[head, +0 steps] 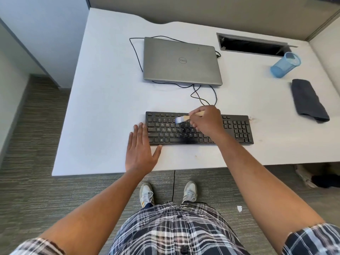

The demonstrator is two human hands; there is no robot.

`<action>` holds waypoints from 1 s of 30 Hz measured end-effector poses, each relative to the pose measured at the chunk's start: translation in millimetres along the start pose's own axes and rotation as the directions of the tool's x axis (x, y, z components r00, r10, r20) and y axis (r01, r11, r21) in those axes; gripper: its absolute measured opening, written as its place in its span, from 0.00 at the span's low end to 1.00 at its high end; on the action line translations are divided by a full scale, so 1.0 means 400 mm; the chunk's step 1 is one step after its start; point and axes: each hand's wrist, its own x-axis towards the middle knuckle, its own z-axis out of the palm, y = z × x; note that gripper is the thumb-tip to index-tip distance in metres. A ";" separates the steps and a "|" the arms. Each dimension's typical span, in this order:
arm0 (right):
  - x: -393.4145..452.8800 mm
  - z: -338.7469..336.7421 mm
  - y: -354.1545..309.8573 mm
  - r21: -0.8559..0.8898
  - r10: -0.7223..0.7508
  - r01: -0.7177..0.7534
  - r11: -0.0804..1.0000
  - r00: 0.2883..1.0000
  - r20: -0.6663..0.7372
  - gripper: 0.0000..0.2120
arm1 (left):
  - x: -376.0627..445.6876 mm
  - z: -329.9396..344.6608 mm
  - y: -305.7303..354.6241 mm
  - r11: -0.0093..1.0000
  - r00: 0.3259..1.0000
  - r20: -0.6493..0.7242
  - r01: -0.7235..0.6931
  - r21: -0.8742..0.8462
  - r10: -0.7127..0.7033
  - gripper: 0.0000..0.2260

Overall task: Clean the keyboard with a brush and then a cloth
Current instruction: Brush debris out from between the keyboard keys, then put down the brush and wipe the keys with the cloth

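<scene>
Keyboard lying near front edge of white surface, long axis running left-right. Right hand gripping brush over upper key rows; wooden handle pointing right, pale bristles pointing left, touching keys. Left hand lying flat, fingers straight, at keyboard's left end, thumb along front edge. Dark cloth lying folded far right. Blue mesh cup standing behind cloth, contents unclear. Closed laptop sitting behind keyboard.
</scene>
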 end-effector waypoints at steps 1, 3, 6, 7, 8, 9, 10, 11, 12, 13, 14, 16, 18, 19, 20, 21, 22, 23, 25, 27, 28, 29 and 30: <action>0.000 -0.008 0.018 -0.067 -0.010 0.007 0.998 0.999 -0.048 0.04 | 0.000 0.000 0.002 1.000 1.000 0.001 0.002 0.000 -0.002 0.43; 0.000 -0.032 0.040 -0.146 -0.059 0.031 0.989 0.980 -0.190 0.05 | 0.001 0.000 0.003 1.000 1.000 -0.017 0.016 -0.015 -0.017 0.43; 0.010 -0.063 0.075 0.004 -0.030 0.032 0.999 0.969 -0.244 0.06 | 0.012 -0.005 0.016 0.999 0.998 -0.057 0.022 -0.029 -0.024 0.43; 0.013 -0.072 0.089 0.094 0.013 0.008 0.996 0.976 -0.219 0.05 | 0.019 -0.008 0.027 0.999 0.998 -0.067 0.016 -0.029 -0.018 0.43; 0.020 -0.084 0.109 0.185 0.058 -0.024 0.982 0.981 -0.184 0.05 | 0.029 -0.010 0.047 0.999 0.997 -0.082 0.006 -0.031 -0.009 0.43; 0.027 -0.094 0.128 0.269 0.092 -0.049 0.962 0.984 -0.150 0.05 | 0.041 -0.012 0.067 0.999 0.995 -0.098 -0.003 -0.037 -0.001 0.43; 0.032 -0.103 0.146 0.340 0.119 -0.071 0.938 0.985 -0.122 0.05 | 0.053 -0.014 0.087 0.999 0.994 -0.109 -0.008 -0.047 0.003 0.42; 0.041 -0.119 0.168 0.395 0.135 -0.083 0.915 0.985 -0.105 0.05 | 0.067 -0.014 0.116 0.998 0.993 -0.114 -0.015 -0.056 0.008 0.42; 0.046 -0.131 0.186 0.442 0.142 -0.087 0.893 0.986 -0.093 0.05 | 0.080 -0.014 0.141 0.997 0.993 -0.118 -0.026 -0.066 0.018 0.41; 0.056 -0.151 0.208 0.478 0.140 -0.083 0.875 0.987 -0.084 0.05 | 0.096 -0.010 0.176 0.996 0.992 -0.120 -0.041 -0.073 0.032 0.39; 0.065 -0.169 0.228 0.503 0.132 -0.080 0.861 0.989 -0.069 0.05 | 0.110 -0.006 0.206 0.996 0.992 -0.117 -0.054 -0.075 0.045 0.38; 0.084 -0.210 0.271 0.540 0.109 -0.068 0.839 0.993 -0.045 0.07 | 0.143 0.002 0.270 0.995 0.992 -0.106 -0.078 -0.066 0.071 0.38; 0.110 -0.260 0.320 0.563 0.092 -0.054 0.824 0.995 -0.039 0.09 | 0.177 0.014 0.343 0.994 0.991 -0.102 -0.095 -0.059 0.088 0.37; 0.125 -0.285 0.344 0.562 0.092 -0.050 0.826 0.995 -0.047 0.10 | 0.194 0.020 0.379 0.993 0.991 -0.101 -0.098 -0.059 0.091 0.37; 0.139 -0.305 0.363 0.556 0.099 -0.052 0.830 0.994 -0.055 0.10 | 0.208 0.023 0.411 0.993 0.991 -0.101 -0.100 -0.067 0.093 0.36; 0.158 -0.332 0.387 0.559 0.107 -0.054 0.828 0.992 -0.063 0.10 | 0.228 0.029 0.453 0.991 0.990 -0.102 -0.106 -0.081 0.097 0.35; 0.173 -0.354 0.407 0.567 0.114 -0.055 0.822 0.991 -0.068 0.10 | 0.243 0.033 0.488 0.989 0.990 -0.103 -0.110 -0.095 0.100 0.34; 0.195 -0.377 0.428 0.578 0.120 -0.057 0.814 0.990 -0.072 0.10 | 0.262 0.037 0.529 0.987 0.989 -0.102 -0.118 -0.105 0.108 0.33; 0.234 -0.410 0.465 0.560 0.112 -0.044 0.827 0.990 -0.087 0.10 | 0.296 0.043 0.598 0.983 0.989 -0.093 -0.128 -0.131 0.117 0.32; 0.278 -0.443 0.505 0.505 0.073 -0.011 0.863 0.992 -0.104 0.11 | 0.337 0.049 0.672 0.976 0.991 -0.077 -0.120 -0.183 0.107 0.30; 0.303 -0.461 0.523 0.450 0.040 0.018 0.893 0.992 -0.118 0.12 | 0.360 0.051 0.710 0.971 0.993 -0.065 -0.108 -0.211 0.097 0.29; 0.325 -0.475 0.538 0.378 -0.008 0.056 0.924 0.992 -0.128 0.14 | 0.380 0.053 0.745 0.967 0.995 -0.050 -0.095 -0.237 0.086 0.29; 0.344 -0.487 0.549 0.298 -0.054 0.090 0.950 0.991 -0.126 0.17 | 0.397 0.056 0.774 0.962 0.996 -0.036 -0.084 -0.259 0.078 0.29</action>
